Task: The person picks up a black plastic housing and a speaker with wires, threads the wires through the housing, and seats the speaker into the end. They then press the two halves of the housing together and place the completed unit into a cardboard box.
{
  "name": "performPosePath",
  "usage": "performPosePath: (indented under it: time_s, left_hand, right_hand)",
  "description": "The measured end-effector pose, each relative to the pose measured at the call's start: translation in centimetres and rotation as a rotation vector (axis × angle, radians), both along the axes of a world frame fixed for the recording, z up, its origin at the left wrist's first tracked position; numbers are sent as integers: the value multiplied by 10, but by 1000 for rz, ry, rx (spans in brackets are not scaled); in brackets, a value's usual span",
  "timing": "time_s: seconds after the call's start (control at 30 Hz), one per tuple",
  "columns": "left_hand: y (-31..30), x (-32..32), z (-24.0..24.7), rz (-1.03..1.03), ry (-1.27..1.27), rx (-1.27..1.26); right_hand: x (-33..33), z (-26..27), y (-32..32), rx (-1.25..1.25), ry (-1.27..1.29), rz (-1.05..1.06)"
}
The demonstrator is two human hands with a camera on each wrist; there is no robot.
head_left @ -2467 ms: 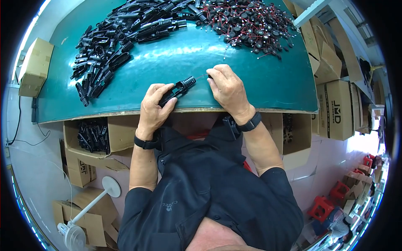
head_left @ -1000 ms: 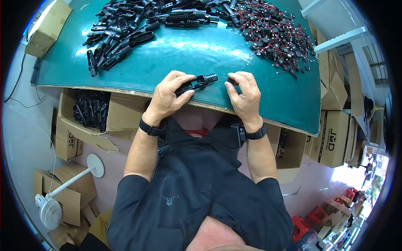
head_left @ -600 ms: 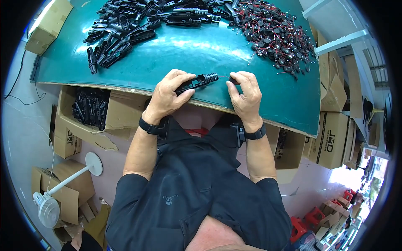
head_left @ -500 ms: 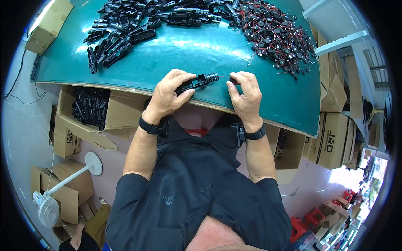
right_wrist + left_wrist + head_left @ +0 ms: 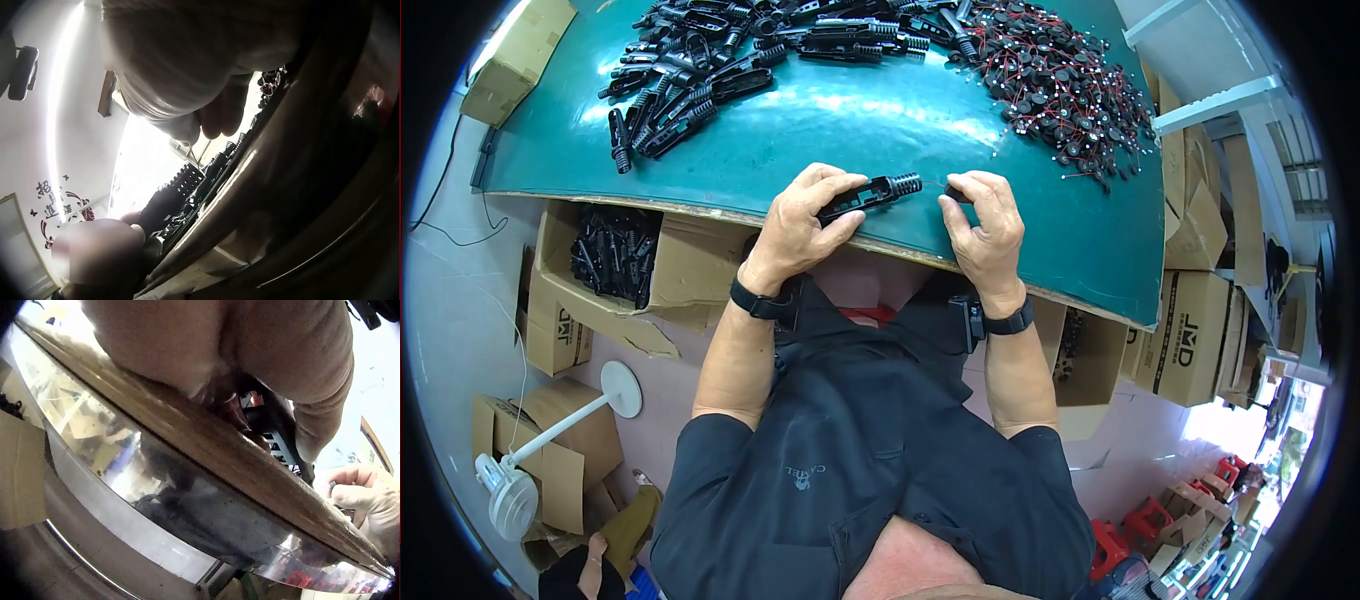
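Observation:
Over the table's near edge, my left hand (image 5: 800, 225) grips a black plastic housing (image 5: 885, 189) between thumb and fingers. The housing has a long open slot and a ribbed, tapered end that points right. My right hand (image 5: 988, 225) pinches a small dark part (image 5: 957, 194), mostly hidden by the fingertips. A thin red wire (image 5: 934, 183) runs from it toward the ribbed end. In the right wrist view the ribbed housing (image 5: 172, 197) shows beyond the right fingers. Seen from the left wrist, the housing (image 5: 281, 445) lies partly behind the fingers.
Similar black housings (image 5: 690, 85) lie heaped at the back left of the green table (image 5: 850, 130). Small round black parts with red wires (image 5: 1060, 90) are piled at the back right. Below the edge stand open cartons (image 5: 695, 265). A white fan (image 5: 512, 500) and another person (image 5: 590, 570) are at lower left.
Since the oldest frame, the head view has shifted and both hands appear farther right in it. Over the last second the hands barely move. Another person's arm has shifted at lower left.

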State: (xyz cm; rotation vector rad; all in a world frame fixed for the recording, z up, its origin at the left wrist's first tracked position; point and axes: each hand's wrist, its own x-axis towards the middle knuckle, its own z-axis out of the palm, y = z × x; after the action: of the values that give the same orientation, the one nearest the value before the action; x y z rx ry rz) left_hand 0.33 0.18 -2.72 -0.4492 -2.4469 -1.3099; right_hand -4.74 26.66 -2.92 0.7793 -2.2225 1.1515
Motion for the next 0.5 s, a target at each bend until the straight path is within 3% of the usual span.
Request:
performPosePath:
  time_s: [0.5]
  left_hand:
    - [-1,-1,1,-11,14,13]
  right_hand:
    - [4,0,-6,-98,-101,8]
